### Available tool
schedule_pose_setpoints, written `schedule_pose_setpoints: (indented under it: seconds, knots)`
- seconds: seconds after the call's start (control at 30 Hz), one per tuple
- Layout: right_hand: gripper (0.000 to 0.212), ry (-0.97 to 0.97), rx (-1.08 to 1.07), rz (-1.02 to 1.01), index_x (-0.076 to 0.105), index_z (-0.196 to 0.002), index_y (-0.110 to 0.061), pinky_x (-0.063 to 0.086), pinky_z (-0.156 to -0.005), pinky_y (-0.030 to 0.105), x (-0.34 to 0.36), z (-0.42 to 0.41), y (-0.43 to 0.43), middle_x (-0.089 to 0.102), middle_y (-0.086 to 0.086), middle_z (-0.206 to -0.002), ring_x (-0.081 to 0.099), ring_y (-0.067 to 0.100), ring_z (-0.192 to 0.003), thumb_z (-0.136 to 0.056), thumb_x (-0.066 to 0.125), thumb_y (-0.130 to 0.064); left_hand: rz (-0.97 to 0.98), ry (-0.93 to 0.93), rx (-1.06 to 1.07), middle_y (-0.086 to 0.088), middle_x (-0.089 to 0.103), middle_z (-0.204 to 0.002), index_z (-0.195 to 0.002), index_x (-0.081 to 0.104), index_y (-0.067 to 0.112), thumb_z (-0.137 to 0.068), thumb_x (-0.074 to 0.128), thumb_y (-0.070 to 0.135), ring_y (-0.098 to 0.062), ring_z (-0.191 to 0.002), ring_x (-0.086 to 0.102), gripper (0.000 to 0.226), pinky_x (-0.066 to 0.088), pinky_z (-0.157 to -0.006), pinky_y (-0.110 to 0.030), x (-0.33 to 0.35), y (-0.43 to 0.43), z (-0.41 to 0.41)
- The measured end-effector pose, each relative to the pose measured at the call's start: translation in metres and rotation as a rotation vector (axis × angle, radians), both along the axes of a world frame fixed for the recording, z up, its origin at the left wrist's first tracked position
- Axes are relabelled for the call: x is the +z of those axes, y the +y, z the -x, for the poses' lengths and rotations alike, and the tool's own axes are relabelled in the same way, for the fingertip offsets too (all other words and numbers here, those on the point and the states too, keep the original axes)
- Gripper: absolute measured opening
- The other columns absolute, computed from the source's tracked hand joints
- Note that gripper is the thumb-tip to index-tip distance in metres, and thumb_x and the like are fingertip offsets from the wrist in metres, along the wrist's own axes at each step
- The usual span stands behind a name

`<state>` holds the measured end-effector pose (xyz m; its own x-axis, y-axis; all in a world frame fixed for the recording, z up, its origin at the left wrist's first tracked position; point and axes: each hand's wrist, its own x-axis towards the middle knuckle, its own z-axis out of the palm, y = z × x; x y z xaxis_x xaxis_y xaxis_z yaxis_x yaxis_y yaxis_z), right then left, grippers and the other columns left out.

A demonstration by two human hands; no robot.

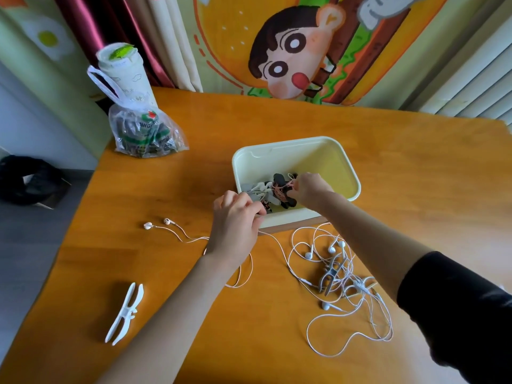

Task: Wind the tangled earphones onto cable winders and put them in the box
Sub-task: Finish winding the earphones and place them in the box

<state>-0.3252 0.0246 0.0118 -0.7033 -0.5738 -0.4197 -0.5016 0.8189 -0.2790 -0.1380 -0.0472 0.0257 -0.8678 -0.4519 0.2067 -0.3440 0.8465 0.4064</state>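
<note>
A pale cream plastic box (291, 151), rectangular with rounded corners and a smooth, slightly glossy rim, sits on the orange wooden table (415, 189), whose surface shows a faint grain and a soft sheen. In the box's near-left corner lie two wound bundles: a black winder (279, 194) wrapped with thin pink cable (282, 186), and beside it a grey winder (250, 194) carrying white earbuds. The right hand (311, 189) reaches into the box, its fingertips pinched together on the pink cable at the black winder's top. The left hand (238, 217) is at the box's near-left rim, fingers curled tight and closed on the end of the grey winder. On the table just in front of the box, under the right forearm, sprawls a loose tangle of white earphones (352, 322), thin rubbery cords looping over one another around another grey clip-shaped winder (331, 275). A pink-tinted earphone pair (156, 223) lies to the left, its cord running under the left wrist. A white winder (126, 314), flat, with forked ends, lies well apart at the near left. At the far left corner stand a crinkled clear plastic bag (144, 134) and a paper cup (124, 70).
</note>
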Motion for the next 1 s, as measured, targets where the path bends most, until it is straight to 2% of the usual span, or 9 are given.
schedule_pose_setpoints:
  seconds: [0.1, 0.2, 0.3, 0.4, 0.47, 0.6, 0.7, 0.87, 1.0]
  knots:
    - [0.021, 0.064, -0.051, 0.410, 0.052, -0.112, -0.002, 0.043, -0.071, 0.023, 0.012, -0.021, 0.022, 0.058, 0.006, -0.100, 0.055, 0.019, -0.083, -0.094, 0.052, -0.013, 0.008, 0.026, -0.029, -0.005, 0.062, -0.091, -0.095, 0.071, 0.016, -0.079, 0.075, 0.016, -0.027, -0.090, 0.055, 0.016, 0.042, -0.080, -0.041, 0.002, 0.005, -0.003]
    - [0.014, 0.195, 0.013, 0.730, 0.052, -0.107, -0.005, 0.040, -0.067, 0.017, 0.024, -0.057, 0.065, 0.055, -0.001, -0.094, 0.051, 0.005, -0.072, -0.095, 0.051, -0.010, -0.001, 0.149, -0.051, -0.005, 0.059, -0.092, -0.096, 0.067, 0.013, -0.078, 0.072, 0.007, -0.024, -0.087, 0.056, 0.020, 0.044, -0.075, -0.038, -0.001, 0.019, -0.011]
    - [0.013, 0.189, 0.038, 0.608, 0.054, -0.106, -0.006, 0.046, -0.066, 0.028, 0.002, -0.078, 0.115, 0.056, 0.000, -0.095, 0.052, 0.011, -0.072, -0.093, 0.052, -0.009, -0.040, 0.151, -0.105, -0.005, 0.059, -0.093, -0.096, 0.067, 0.012, -0.079, 0.069, 0.003, -0.021, -0.088, 0.056, 0.020, 0.046, -0.073, -0.031, -0.014, 0.039, -0.023]
    - [0.022, 0.046, 0.046, 0.272, 0.054, -0.115, -0.010, 0.048, -0.078, 0.033, -0.031, -0.083, 0.153, 0.054, 0.006, -0.113, 0.058, 0.024, -0.094, -0.094, 0.053, -0.017, -0.103, -0.122, -0.199, -0.003, 0.055, -0.112, -0.115, 0.062, 0.017, -0.091, 0.057, 0.010, -0.019, -0.104, 0.052, 0.025, 0.043, -0.087, -0.027, -0.032, 0.058, -0.034]
    - [0.031, -0.023, 0.104, 0.067, 0.051, -0.122, -0.013, 0.046, -0.088, 0.034, -0.046, -0.091, 0.167, 0.047, 0.005, -0.125, 0.053, 0.025, -0.110, -0.094, 0.053, -0.025, -0.119, -0.327, -0.228, -0.001, 0.045, -0.130, -0.132, 0.049, 0.021, -0.098, 0.045, 0.017, -0.017, -0.119, 0.042, 0.034, 0.035, -0.101, -0.027, -0.051, 0.065, -0.039]
    - [0.036, 0.018, 0.073, 0.054, 0.049, -0.126, -0.014, 0.042, -0.089, 0.032, -0.055, -0.111, 0.171, 0.042, 0.006, -0.128, 0.050, 0.025, -0.114, -0.093, 0.054, -0.026, -0.084, -0.580, -0.241, -0.005, 0.029, -0.149, -0.144, 0.034, 0.020, -0.099, 0.043, 0.017, -0.023, -0.137, 0.028, 0.045, 0.026, -0.113, -0.036, -0.081, 0.074, -0.052]
    - [0.035, 0.086, 0.101, -0.038, 0.050, -0.126, -0.015, 0.047, -0.085, 0.034, -0.055, -0.118, 0.162, 0.040, 0.008, -0.127, 0.050, 0.026, -0.111, -0.093, 0.054, -0.026, -0.076, -0.596, -0.237, -0.004, 0.020, -0.156, -0.147, 0.028, 0.022, -0.099, 0.043, 0.013, -0.023, -0.143, 0.019, 0.051, 0.023, -0.116, -0.038, -0.092, 0.076, -0.061]
    - [0.024, 0.211, 0.199, -0.186, 0.057, -0.118, -0.014, 0.046, -0.091, 0.033, -0.062, -0.130, 0.152, 0.037, 0.011, -0.133, 0.045, 0.026, -0.114, -0.095, 0.049, -0.016, -0.102, -0.533, -0.198, -0.002, 0.017, -0.158, -0.148, 0.027, 0.025, -0.099, 0.042, 0.014, -0.020, -0.145, 0.014, 0.052, 0.018, -0.117, -0.035, -0.098, 0.080, -0.066]
    - [0.030, 0.220, 0.171, -0.122, 0.059, -0.116, -0.013, 0.043, -0.093, 0.033, -0.060, -0.128, 0.153, 0.043, 0.008, -0.129, 0.044, 0.025, -0.115, -0.099, 0.042, -0.030, -0.110, -0.519, -0.182, -0.001, 0.015, -0.159, -0.149, 0.026, 0.025, -0.100, 0.041, 0.014, -0.020, -0.146, 0.012, 0.053, 0.016, -0.118, -0.035, -0.100, 0.081, -0.069]
